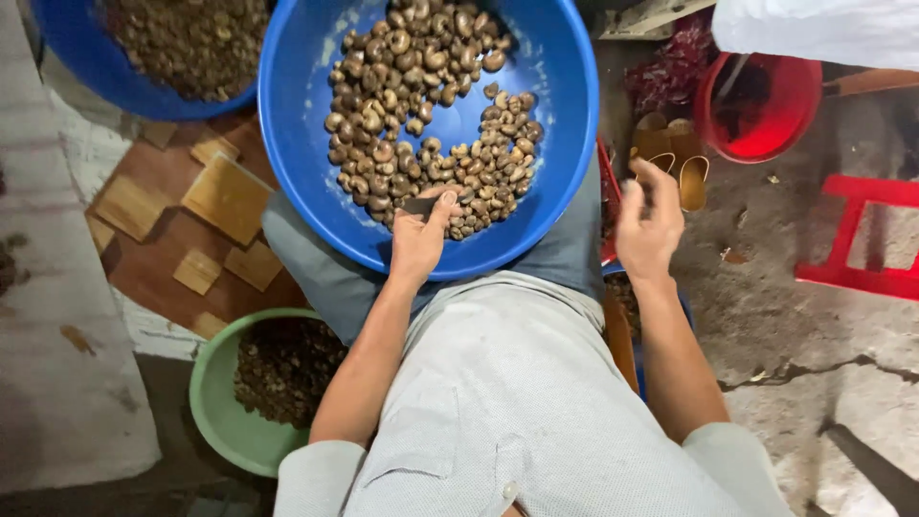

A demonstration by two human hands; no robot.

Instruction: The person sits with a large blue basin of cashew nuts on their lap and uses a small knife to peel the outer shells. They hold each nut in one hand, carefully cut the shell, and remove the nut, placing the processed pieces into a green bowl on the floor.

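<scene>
Curved brown nuts (431, 115), glossy blue basin (565, 115), left hand (418, 239)

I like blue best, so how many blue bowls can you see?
2: a big blue bowl of nuts on the person's lap, and another blue bowl at the top left, partly out of view.

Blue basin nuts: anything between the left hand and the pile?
Nothing visible. The left hand is already inside the blue basin, its fingers pinching a small dark piece at the near edge of the nuts.
</scene>
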